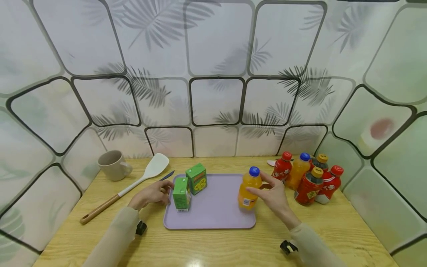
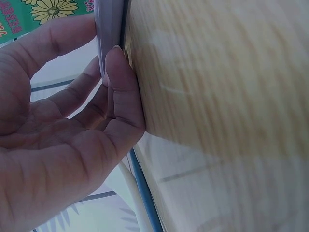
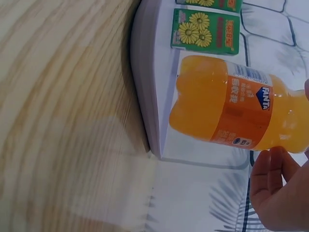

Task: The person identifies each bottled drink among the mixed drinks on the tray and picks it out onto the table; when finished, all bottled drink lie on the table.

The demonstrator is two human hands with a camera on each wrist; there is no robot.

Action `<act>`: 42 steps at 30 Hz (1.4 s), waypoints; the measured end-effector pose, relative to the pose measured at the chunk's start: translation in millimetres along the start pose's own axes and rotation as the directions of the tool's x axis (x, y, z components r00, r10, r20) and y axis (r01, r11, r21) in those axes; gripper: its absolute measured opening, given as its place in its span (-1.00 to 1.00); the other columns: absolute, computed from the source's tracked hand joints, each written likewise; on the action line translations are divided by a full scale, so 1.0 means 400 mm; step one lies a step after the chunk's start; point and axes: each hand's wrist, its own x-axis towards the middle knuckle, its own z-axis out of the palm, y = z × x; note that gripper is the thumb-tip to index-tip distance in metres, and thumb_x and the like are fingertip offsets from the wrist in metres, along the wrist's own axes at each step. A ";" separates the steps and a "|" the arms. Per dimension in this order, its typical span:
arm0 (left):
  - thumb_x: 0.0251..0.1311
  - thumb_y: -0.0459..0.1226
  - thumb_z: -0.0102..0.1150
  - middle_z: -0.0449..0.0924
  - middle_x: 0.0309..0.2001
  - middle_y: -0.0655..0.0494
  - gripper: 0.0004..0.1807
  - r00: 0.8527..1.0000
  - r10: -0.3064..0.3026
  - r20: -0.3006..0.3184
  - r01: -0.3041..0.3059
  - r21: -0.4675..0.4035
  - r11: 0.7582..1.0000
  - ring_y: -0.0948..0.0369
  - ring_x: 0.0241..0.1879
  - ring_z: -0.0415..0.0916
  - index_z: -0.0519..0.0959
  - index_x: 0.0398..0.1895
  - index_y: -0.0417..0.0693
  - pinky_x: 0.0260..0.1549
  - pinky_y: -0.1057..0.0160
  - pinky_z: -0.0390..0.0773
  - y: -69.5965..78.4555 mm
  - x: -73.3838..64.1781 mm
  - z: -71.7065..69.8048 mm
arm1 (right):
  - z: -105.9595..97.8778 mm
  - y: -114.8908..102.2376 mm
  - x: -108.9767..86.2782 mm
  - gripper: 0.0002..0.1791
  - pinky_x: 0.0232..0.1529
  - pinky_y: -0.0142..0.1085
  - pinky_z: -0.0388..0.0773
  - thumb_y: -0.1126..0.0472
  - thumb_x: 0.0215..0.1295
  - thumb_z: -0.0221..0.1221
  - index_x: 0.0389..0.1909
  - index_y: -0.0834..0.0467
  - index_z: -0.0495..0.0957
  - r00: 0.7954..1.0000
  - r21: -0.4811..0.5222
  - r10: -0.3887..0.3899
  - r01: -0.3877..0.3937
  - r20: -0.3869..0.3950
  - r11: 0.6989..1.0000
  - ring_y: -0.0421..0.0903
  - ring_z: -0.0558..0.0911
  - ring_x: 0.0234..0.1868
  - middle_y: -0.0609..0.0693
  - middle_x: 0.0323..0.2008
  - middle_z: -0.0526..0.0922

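Observation:
My left hand is at the left edge of a lilac tray. In the left wrist view, its fingers and thumb pinch the tray's rim, one fingertip low against the wood. With thumb and fingers, my right hand grips an orange Fanta bottle near its neck. This blue-capped bottle is upright at the tray's right end; whether its base touches the tray I cannot tell. Two green drink cartons stand on the tray's left side, the front carton nearer my left hand and the back carton behind it.
Several bottles cluster at the right, among them another orange bottle and a dark bottle with a red label. A spoon tip shows behind them. Leftward lie a white spatula with a wooden handle, a blue knife and a grey mug.

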 end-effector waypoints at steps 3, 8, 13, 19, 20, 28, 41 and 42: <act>-0.17 -0.52 0.28 0.37 -0.14 -0.10 -0.39 1.000 -0.004 0.000 0.004 -0.006 1.000 0.19 -0.36 0.35 0.43 0.10 -0.23 -0.43 0.31 0.45 -0.003 0.001 -0.001 | -0.013 0.007 0.004 -0.32 -0.20 -0.38 0.53 0.15 -0.04 0.50 0.20 0.09 0.57 0.999 -0.006 0.015 -0.016 -0.030 1.000 -0.20 0.57 -0.21 0.02 -0.13 0.69; -0.14 -0.52 0.28 0.37 -0.15 -0.10 -0.40 1.000 0.001 0.011 -0.001 -0.007 1.000 0.18 -0.35 0.33 0.42 0.10 -0.24 -0.43 0.30 0.44 -0.005 0.001 -0.001 | -0.036 0.015 0.005 -0.32 -0.24 -0.42 0.51 0.13 -0.01 0.49 0.21 0.08 0.56 0.997 -0.023 0.045 -0.046 -0.065 0.999 -0.14 0.57 -0.23 -0.09 -0.17 0.68; -0.12 -0.52 0.28 0.37 -0.14 -0.11 -0.39 1.000 0.003 0.011 -0.003 -0.006 1.000 0.17 -0.34 0.33 0.41 0.12 -0.24 -0.42 0.27 0.44 -0.002 -0.004 0.001 | -0.055 0.020 0.000 -0.30 -0.25 -0.44 0.50 0.09 0.01 0.48 0.24 0.09 0.53 0.992 -0.051 0.092 -0.096 -0.081 0.994 -0.12 0.56 -0.26 0.08 -0.07 0.66; -0.14 -0.52 0.27 0.37 -0.14 -0.11 -0.39 1.000 0.001 0.007 -0.001 -0.004 1.000 0.17 -0.36 0.34 0.42 0.11 -0.24 -0.43 0.28 0.44 -0.001 -0.006 0.003 | -0.078 0.028 -0.008 -0.28 -0.23 -0.48 0.49 0.06 0.00 0.48 0.25 0.08 0.52 0.984 -0.049 0.134 -0.140 -0.121 0.989 -0.19 0.54 -0.26 0.06 -0.02 0.66; -0.14 -0.52 0.27 0.37 -0.15 -0.11 -0.39 1.000 0.001 0.007 -0.001 -0.003 1.000 0.17 -0.36 0.34 0.42 0.11 -0.24 -0.43 0.28 0.44 -0.001 -0.005 0.004 | -0.083 0.030 -0.008 -0.27 -0.24 -0.48 0.50 0.06 0.00 0.48 0.26 0.08 0.52 0.982 -0.045 0.135 -0.142 -0.129 0.989 -0.19 0.54 -0.26 0.02 -0.02 0.67; -0.12 -0.51 0.26 0.36 -0.16 -0.10 -0.41 1.000 -0.009 0.013 0.009 -0.001 1.000 0.20 -0.40 0.33 0.42 0.11 -0.24 -0.46 0.31 0.43 -0.003 -0.001 0.002 | -0.115 0.053 -0.008 -0.22 -0.20 -0.53 0.56 0.06 0.02 0.47 0.32 0.09 0.45 0.973 -0.024 0.144 -0.151 -0.179 0.988 -0.30 0.60 -0.20 -0.27 -0.05 0.65; -0.13 -0.53 0.26 0.37 -0.15 -0.11 -0.40 1.000 -0.014 0.008 0.014 -0.017 1.000 0.19 -0.42 0.34 0.42 0.12 -0.25 -0.45 0.28 0.44 0.002 -0.001 0.003 | -0.158 0.063 -0.010 -0.20 -0.19 -0.62 0.51 0.01 0.03 0.46 0.35 0.00 0.43 0.939 -0.044 0.211 -0.231 -0.271 0.972 -0.44 0.54 -0.14 0.00 0.18 0.60; -0.13 -0.53 0.26 0.37 -0.15 -0.12 -0.40 1.000 -0.015 0.011 0.015 -0.017 1.000 0.19 -0.42 0.34 0.42 0.12 -0.25 -0.45 0.28 0.44 0.002 0.000 0.002 | -0.161 0.064 -0.009 -0.20 -0.22 -0.63 0.49 0.00 0.02 0.46 0.34 -0.01 0.43 0.935 -0.057 0.216 -0.241 -0.282 0.969 -0.42 0.53 -0.17 -0.03 0.15 0.62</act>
